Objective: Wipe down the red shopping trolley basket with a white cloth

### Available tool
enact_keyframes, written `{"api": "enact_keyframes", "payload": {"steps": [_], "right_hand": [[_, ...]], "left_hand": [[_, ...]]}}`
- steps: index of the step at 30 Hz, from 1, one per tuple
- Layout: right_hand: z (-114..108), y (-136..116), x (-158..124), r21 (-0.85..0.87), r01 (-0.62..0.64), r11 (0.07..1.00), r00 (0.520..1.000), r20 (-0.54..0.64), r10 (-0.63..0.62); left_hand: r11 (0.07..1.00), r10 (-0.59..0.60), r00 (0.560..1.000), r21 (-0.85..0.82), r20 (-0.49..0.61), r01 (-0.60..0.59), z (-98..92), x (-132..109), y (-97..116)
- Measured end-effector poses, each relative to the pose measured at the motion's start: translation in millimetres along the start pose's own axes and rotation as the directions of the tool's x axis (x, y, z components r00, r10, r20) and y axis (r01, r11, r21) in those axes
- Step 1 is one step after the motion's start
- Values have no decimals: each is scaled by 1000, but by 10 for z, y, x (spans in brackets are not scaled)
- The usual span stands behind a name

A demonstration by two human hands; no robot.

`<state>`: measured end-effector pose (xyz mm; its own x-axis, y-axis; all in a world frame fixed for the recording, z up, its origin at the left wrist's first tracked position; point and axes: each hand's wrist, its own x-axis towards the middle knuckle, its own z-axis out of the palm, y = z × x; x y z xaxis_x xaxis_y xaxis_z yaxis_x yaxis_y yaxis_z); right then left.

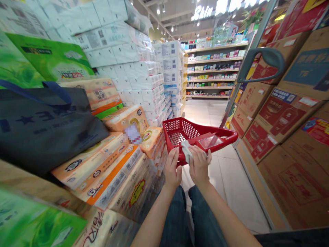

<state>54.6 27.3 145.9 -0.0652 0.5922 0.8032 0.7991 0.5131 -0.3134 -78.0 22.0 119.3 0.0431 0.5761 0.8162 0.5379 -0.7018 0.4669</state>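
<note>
Red plastic basket [177, 120] carries a flat glossy packet [209, 141], while the left hand [172, 168] and right hand [199, 165] pinch a white tissue [186, 151] between them, beside stacked tissue packs [102, 171].

bright ceiling lts [158, 11], warped edges

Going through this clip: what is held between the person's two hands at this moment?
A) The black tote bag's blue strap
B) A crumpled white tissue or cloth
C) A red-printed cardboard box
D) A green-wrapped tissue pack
B. The crumpled white tissue or cloth is gathered between the left hand and right hand, in front of the red shopping basket.
</note>
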Motion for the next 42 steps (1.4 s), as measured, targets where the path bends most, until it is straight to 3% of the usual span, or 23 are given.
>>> {"api": "enact_keyframes", "payload": {"steps": [4, 8, 12, 16, 20, 24, 28, 30, 33, 37, 39, 42], "right_hand": [[80, -247, -13, 43, 55, 998, 995, 76, -58], [-55, 99, 36, 18, 175, 984, 977, 122, -176], [-149, 376, 60, -29, 102, 994, 994, 38, -101], [-44, 60, 13, 16, -1, 1000, 1000, 13, 1], [28, -206, -8, 52, 83, 995, 991, 106, -88], [-74, 89, 38, 13, 182, 983, 976, 124, -182], [-153, 397, 63, -60, 162, 985, 986, 38, -160], [-124, 351, 44, -51, 98, 994, 995, -17, -99], [-12, 72, -11, 3, 0, 1000, 1000, -22, 0], [116, -220, -65, 22, 30, 999, 998, 56, -31], [114, -184, -63, -1, 87, 996, 993, 77, -87], [18, 61, -23, -9, 175, 985, 978, 120, -173]], "left_hand": [[1000, 2, 1000, -2, -14, -2, -10, -40, -62], [1000, 4, 999, 6, 50, -4, -71, -26, -98], [1000, 11, 998, -13, 60, -11, -63, 12, -43], [1000, 2, 1000, 13, 5, -3, 2, -1, -6], [1000, 6, 1000, 19, -18, -5, -6, -37, -51], [1000, 16, 1000, 18, 21, -17, -73, -25, -85], [1000, 20, 999, 11, 43, -21, -77, 7, -55], [1000, 15, 999, 11, 32, -15, -49, 12, -29], [1000, 1, 1000, 20, 7, -1, -7, -2, -7], [1000, 1, 1000, 12, -3, -1, -7, -40, -47], [1000, 3, 1000, 6, 8, -3, -34, -48, -78], [1000, 7, 999, 1, 47, -7, -78, -34, -96]]}}
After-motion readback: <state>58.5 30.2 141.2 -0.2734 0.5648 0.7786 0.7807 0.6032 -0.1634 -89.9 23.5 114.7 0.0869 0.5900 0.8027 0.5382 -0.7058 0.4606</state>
